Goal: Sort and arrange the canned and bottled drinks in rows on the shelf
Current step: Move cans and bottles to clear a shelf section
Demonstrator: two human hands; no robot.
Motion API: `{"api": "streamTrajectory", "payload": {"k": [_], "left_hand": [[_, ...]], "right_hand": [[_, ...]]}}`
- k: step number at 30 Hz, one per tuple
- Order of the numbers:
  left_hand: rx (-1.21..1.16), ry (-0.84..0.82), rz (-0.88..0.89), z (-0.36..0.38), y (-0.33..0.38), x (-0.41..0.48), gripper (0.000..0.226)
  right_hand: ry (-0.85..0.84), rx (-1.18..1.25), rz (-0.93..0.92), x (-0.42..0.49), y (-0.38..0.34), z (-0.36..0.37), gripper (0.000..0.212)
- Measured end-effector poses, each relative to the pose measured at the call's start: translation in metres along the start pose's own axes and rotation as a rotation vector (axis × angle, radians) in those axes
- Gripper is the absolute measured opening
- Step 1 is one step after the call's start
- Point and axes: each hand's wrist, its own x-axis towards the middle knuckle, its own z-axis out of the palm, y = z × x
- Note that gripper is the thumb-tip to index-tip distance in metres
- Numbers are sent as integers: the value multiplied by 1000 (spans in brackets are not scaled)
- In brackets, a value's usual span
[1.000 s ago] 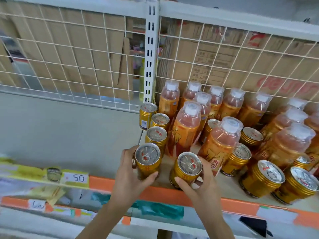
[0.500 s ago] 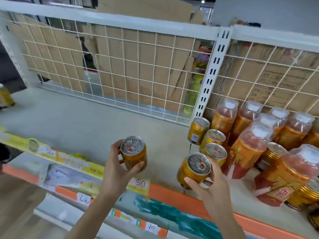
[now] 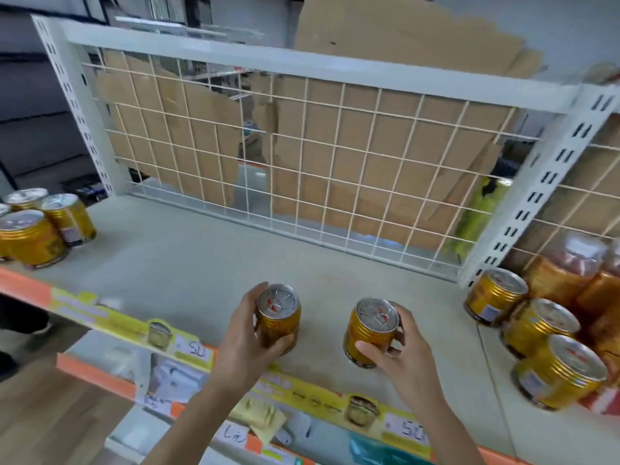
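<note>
**A:** What have you got in your hands?

**B:** A can in each. My left hand (image 3: pixel 246 333) is wrapped around the left can (image 3: pixel 277 316), thumb in front, fingers behind. My right hand (image 3: pixel 401 350) grips the right can (image 3: pixel 370 330) from its right side, thumb low on the front. Both are short gold cylinders with ribbed metal walls and silver pull-tab lids bearing a red mark.

**A:** Are they set down?

**B:** They're upright over the front of the shelf (image 3: pixel 201 263), near its edge and a little apart. I can't tell whether their bases touch it.

**A:** And the shelf?

**B:** Flat, pale grey, matte, mostly bare in the middle. Its front edge carries yellow price strips (image 3: pixel 131 327) on orange trim, with "50" handwritten; the rest of the print is too blurred to read.

**A:** Other drinks?

**B:** A cluster of the same cans at far left (image 3: pixel 33 226), partly cut off by the frame. At right, a row of three cans (image 3: pixel 536 330) running front to back, with amber plastic bottles (image 3: pixel 567 266) behind them, smeared and cropped.

**A:** Behind all that?

**B:** A white wire grid (image 3: pixel 335 169) between slotted white uprights, brown cardboard (image 3: pixel 402 41) behind it. Through a gap something yellow-green shows, indistinct. Wood-look floor lies at lower left.
</note>
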Motion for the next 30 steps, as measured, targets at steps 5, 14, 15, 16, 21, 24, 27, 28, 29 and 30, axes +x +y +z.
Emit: {"api": "streamTrajectory", "payload": {"k": [5, 14, 15, 16, 21, 24, 27, 28, 29, 30], "left_hand": [[65, 53, -31, -34, -20, 13, 77], [182, 287, -112, -102, -55, 39, 76], [203, 312, -126, -109, -59, 43, 77], [221, 343, -135, -115, -62, 46, 78], [340, 503, -212, -144, -76, 59, 85], [416, 610, -280, -165, -88, 65, 85], [476, 694, -321, -191, -104, 71, 86], [491, 706, -334, -199, -109, 73, 87], [508, 714, -347, -206, -112, 76, 89], [526, 719, -361, -212, -115, 78, 91]], "right_hand": [[-104, -23, -56, 41, -22, 49, 62], [-418, -22, -169, 116, -60, 152, 64], [-454, -6, -171, 123, -65, 164, 64], [-485, 12, -174, 130, -69, 177, 64], [-630, 96, -212, 163, -89, 244, 70], [-711, 127, -244, 176, -107, 283, 67], [-735, 134, -255, 185, -121, 324, 70], [-738, 126, -267, 187, -125, 337, 72], [-743, 124, -279, 188, -129, 349, 74], [-753, 126, -286, 189, -134, 361, 74]]}}
